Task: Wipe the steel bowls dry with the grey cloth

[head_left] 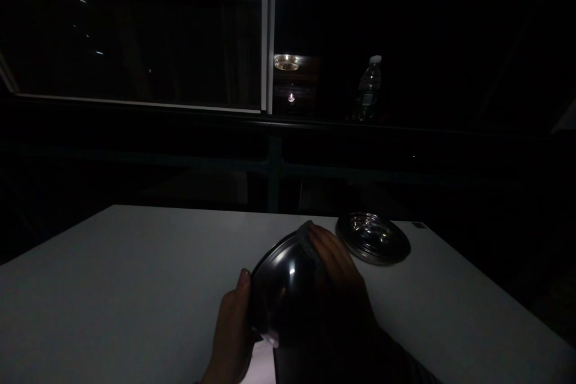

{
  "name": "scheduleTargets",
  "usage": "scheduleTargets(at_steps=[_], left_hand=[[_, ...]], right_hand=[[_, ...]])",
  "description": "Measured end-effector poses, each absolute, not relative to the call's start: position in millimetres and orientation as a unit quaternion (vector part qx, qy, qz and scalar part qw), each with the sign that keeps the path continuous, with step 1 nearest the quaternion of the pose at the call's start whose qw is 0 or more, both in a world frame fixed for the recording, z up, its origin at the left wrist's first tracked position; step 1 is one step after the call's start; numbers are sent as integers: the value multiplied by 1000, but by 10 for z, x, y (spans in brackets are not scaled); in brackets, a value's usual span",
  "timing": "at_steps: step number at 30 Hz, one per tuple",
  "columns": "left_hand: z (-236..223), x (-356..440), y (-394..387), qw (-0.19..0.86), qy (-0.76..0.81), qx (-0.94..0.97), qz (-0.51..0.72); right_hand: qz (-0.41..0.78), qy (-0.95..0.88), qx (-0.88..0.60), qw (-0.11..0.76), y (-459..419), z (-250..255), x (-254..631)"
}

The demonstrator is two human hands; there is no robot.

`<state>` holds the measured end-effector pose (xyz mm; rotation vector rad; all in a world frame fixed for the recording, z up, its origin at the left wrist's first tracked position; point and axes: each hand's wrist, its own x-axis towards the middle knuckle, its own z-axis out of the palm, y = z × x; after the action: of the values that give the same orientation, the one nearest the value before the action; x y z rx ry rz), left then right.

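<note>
A shiny metal bowl [281, 288] is held tilted above the front of the white table, its rounded outside towards me. My left hand [231, 324] grips its left edge, with the thumb up along the side. On the upper right of the bowl, my right hand [339, 270] presses a grey cloth [307, 237] against the metal. The fingers of my right hand are closed over the cloth, and its lower part is lost in the dark. Beyond that hand, several nested metal bowls [373, 239] rest on the table.
The white table [148, 288] spreads to both sides, its far edge in front of a dark railing. A small dark label [418, 225] is at the far right corner. A plastic bottle [369, 90] stands on the ledge behind, right of a white window frame [265, 30].
</note>
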<state>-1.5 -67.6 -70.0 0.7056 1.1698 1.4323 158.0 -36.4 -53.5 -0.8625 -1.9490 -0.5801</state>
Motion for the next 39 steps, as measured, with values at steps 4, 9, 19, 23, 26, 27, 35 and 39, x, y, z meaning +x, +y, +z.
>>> scheduleTargets(at_steps=[4, 9, 19, 23, 26, 27, 35, 39], left_hand=[[-625, 45, -712, 531, 516, 330, 585], [-604, 17, -673, 561, 524, 311, 560], [-535, 11, -619, 625, 509, 136, 576], [-563, 77, -634, 635, 440, 121, 624], [-587, 85, -618, 643, 408, 126, 636], [-588, 74, -611, 641, 405, 122, 641], [-546, 52, -617, 648, 420, 103, 627], [-545, 73, -611, 641, 429, 108, 627]], right_hand=[[-301, -793, -310, 429, -344, -546, 1427], [-235, -847, -293, 376, -443, -465, 1407], [-252, -754, -452, 404, -459, -37, 2006], [-315, -735, -443, 405, -396, -176, 1867], [-208, -811, -387, 386, -438, -421, 1548], [-200, -825, -373, 375, -472, -515, 1427], [-253, -827, -314, 392, -442, -586, 1308], [-228, -823, -358, 377, -410, -563, 1359]])
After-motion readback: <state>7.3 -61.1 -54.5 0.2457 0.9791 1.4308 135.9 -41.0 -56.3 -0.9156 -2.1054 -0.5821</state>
